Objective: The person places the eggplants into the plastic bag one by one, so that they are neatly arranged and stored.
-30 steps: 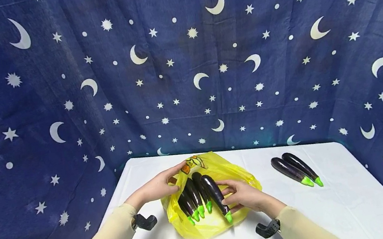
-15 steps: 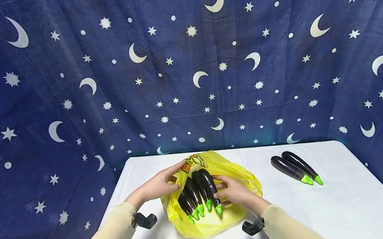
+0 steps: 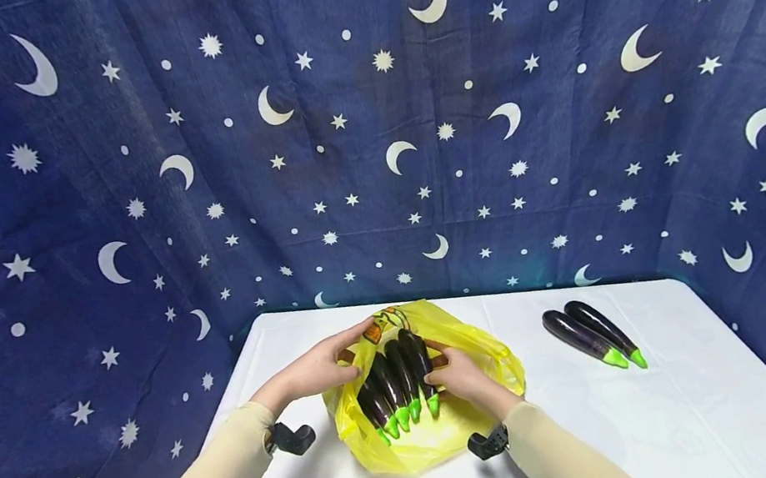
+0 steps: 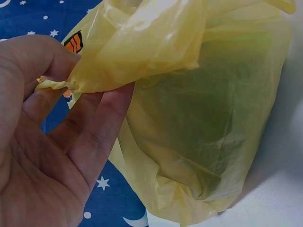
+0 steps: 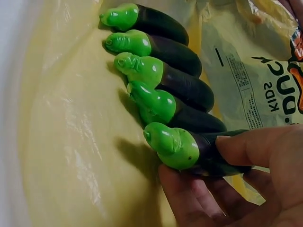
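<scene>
A thin yellow plastic bag (image 3: 471,338) lies with its mouth spread toward me. My left hand (image 3: 316,366) pinches the bag's rim between thumb and fingers, and the left wrist view shows the film (image 4: 137,56) bunched at the thumb. Inside the mouth my right hand (image 3: 465,373) grips a dark purple eggplant (image 3: 415,356) with a bright green cap (image 5: 173,146). Several more eggplants (image 5: 182,87) lie side by side in the bag, caps toward me, right beside the held one. The bag's wall hides part of the leftmost eggplant.
Two more eggplants (image 3: 582,339) (image 3: 603,325) lie together on the right of the white table (image 3: 670,411). A blue curtain (image 3: 364,124) with stars and moons stands behind and at both sides. Black wrist cameras (image 3: 293,438) (image 3: 488,443) hang below both wrists.
My right hand has moved left with its eggplant, bringing it up against the row in the bag. My left hand keeps its hold on the rim.
</scene>
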`<action>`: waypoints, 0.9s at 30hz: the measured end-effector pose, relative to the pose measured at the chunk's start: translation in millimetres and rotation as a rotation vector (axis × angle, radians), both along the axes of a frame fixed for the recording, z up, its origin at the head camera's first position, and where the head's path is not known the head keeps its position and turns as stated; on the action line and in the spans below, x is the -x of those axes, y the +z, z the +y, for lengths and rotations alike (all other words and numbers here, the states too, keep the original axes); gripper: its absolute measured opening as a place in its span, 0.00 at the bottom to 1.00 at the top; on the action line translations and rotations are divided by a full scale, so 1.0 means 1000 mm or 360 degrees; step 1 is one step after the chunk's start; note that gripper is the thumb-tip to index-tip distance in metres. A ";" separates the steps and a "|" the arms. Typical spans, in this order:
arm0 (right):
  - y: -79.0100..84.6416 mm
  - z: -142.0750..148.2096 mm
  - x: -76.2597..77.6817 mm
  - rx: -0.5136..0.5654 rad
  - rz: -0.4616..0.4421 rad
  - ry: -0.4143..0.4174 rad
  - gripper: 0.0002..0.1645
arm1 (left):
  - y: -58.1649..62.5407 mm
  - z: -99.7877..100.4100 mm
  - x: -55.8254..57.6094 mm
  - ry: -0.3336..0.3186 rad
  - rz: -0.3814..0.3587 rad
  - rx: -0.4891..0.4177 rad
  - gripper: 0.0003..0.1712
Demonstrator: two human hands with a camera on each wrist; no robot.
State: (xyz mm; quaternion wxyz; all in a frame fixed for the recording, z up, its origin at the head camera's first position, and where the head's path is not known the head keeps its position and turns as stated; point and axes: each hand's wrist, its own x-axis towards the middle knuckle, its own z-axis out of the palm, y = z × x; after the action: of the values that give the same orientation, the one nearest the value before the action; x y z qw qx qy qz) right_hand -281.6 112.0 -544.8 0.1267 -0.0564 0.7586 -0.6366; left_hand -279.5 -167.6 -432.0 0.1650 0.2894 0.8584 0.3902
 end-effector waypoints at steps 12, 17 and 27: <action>-0.001 -0.007 0.008 -0.0145 0.0008 -0.0074 0.47 | 0.000 -0.001 0.002 -0.0012 -0.0009 -0.0017 0.49; -0.003 -0.008 0.010 -0.0193 0.0029 -0.0057 0.47 | 0.000 -0.001 0.002 -0.0005 -0.0029 -0.0021 0.49; 0.000 -0.007 0.010 -0.0222 -0.0004 -0.0029 0.41 | -0.002 -0.002 0.003 -0.0012 -0.0018 -0.0021 0.48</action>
State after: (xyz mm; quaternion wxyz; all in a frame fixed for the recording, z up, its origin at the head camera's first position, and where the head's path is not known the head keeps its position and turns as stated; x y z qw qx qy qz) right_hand -291.4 105.5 -544.8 0.1254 -0.0397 0.8014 -0.5835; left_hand -282.2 -169.8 -433.7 0.1693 0.2915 0.8537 0.3969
